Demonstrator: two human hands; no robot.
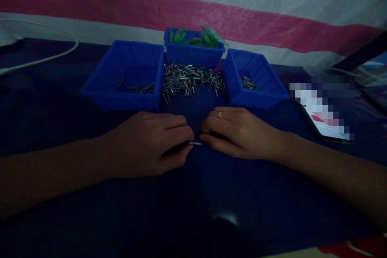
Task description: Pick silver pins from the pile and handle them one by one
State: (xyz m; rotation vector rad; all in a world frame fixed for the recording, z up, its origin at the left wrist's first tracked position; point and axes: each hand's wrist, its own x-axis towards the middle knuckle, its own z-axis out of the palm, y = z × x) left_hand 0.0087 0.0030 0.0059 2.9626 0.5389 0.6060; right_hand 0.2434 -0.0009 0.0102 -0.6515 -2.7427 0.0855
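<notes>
My left hand (165,139) is closed, with thumb and fingertips pinching a thin, shiny metal pin (196,143) that points to the right. Facing it, my right hand (232,131), with a yellow ring on one finger, has its fingers curled together at the pin's free end. Whether those fingertips touch the pin or hold something small of their own is hidden. Just beyond both hands lies a loose heap of similar metal pins (184,78) on the dark blue table (193,209).
A blue bin (133,100) with several pins stands left of the heap, another blue bin (256,98) with pins on the right. Behind is a blue bin (195,54) holding green plastic bags (208,38). A phone (326,123) lies at right; a white cable (68,48) curves at left.
</notes>
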